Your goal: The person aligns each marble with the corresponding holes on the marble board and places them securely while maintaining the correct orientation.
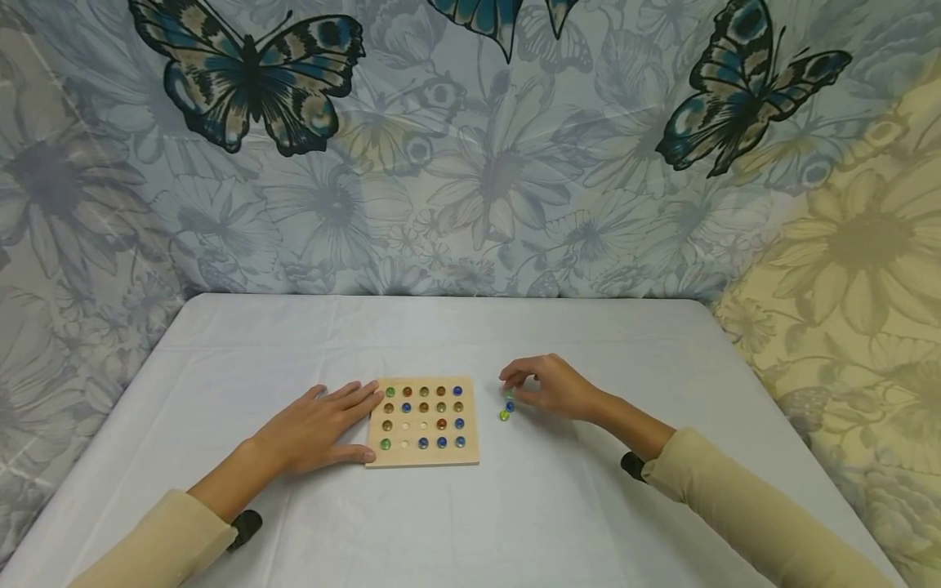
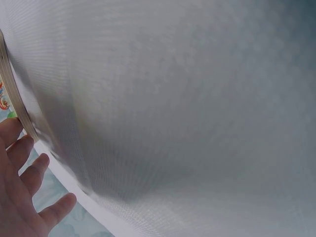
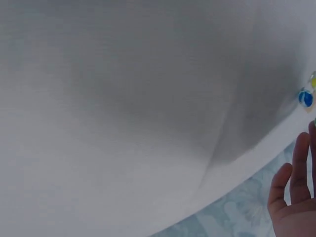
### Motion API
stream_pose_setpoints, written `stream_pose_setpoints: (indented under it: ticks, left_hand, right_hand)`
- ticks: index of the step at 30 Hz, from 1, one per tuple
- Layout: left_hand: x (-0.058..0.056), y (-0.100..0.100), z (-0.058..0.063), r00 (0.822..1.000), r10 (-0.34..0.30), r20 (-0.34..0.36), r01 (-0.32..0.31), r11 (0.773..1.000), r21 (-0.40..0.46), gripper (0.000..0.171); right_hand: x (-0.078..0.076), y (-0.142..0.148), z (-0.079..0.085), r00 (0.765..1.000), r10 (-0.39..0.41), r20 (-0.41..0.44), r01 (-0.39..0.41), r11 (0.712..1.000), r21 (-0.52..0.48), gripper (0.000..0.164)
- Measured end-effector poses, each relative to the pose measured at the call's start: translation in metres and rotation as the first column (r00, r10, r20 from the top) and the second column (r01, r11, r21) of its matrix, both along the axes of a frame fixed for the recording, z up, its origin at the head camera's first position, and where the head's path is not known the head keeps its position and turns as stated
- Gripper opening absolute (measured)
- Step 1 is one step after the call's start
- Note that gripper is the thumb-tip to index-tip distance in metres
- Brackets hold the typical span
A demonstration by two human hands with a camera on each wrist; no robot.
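On softly creased white cloth (image 1: 515, 531), a flat rectangular board (image 1: 422, 458) of pale wood; in most of its round hollows, glossy marbles (image 1: 442, 424); on its left edge, the left hand (image 1: 312, 429), relaxed and spread; beside loose marbles (image 1: 504, 416) to the right, the right hand (image 1: 553, 389), fingers bent; cannot tell whether gripping one.

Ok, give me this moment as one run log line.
left hand: rests on board, left edge | right hand: at loose marbles, grip unclear | board: three empty holes, others filled
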State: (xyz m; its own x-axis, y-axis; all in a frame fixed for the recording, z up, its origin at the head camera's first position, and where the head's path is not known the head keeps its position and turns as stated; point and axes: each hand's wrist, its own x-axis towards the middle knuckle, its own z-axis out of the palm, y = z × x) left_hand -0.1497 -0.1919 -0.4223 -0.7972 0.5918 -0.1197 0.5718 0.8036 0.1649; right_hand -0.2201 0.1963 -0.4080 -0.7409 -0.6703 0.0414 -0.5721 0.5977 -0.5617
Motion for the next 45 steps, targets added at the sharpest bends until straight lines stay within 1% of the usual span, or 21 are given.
stream_pose_setpoints:
  ticks: [10,14,23,26,30,33,38,45]
  left_hand:
    - [0.0,0.0,-0.002,1.0,-0.01,-0.015,0.01,1.0,0.017,0.087]
    - [0.001,-0.001,-0.004,1.0,-0.004,-0.007,0.004,1.0,0.009,0.088]
    - [0.0,-0.003,-0.004,1.0,-0.009,-0.028,0.009,1.0,0.002,0.088]
    - [-0.001,-0.004,-0.005,1.0,-0.009,-0.025,0.009,1.0,-0.002,0.088]
    - [-0.001,-0.004,-0.006,1.0,-0.007,-0.02,0.007,1.0,-0.004,0.088]
    - [-0.001,-0.003,-0.005,1.0,-0.008,-0.02,0.008,1.0,-0.002,0.088]
    - [-0.001,-0.003,-0.004,1.0,-0.012,-0.024,0.012,1.0,0.002,0.087]
    - [-0.001,-0.003,-0.004,1.0,-0.013,-0.024,0.014,1.0,0.013,0.086]
  right_hand:
    - [0.001,-0.028,0.003,0.999,0.023,0.032,-0.023,0.999,-0.027,0.028]
    - [0.002,-0.039,0.002,0.999,0.043,0.03,-0.042,0.999,-0.03,0.028]
    - [0.003,-0.067,0.001,0.995,0.095,0.022,-0.094,0.993,-0.065,0.027]
    - [0.005,-0.078,0.0,0.992,0.112,0.049,-0.108,0.991,-0.084,0.027]
    - [0.01,-0.09,-0.002,0.988,0.118,0.097,-0.108,0.989,-0.103,0.029]
    - [0.012,-0.097,-0.003,0.985,0.13,0.114,-0.117,0.987,-0.114,0.03]
    - [0.015,-0.107,-0.001,0.983,0.156,0.098,-0.147,0.985,-0.086,0.03]
    - [0.015,-0.115,-0.003,0.98,0.176,0.09,-0.172,0.984,-0.044,0.028]
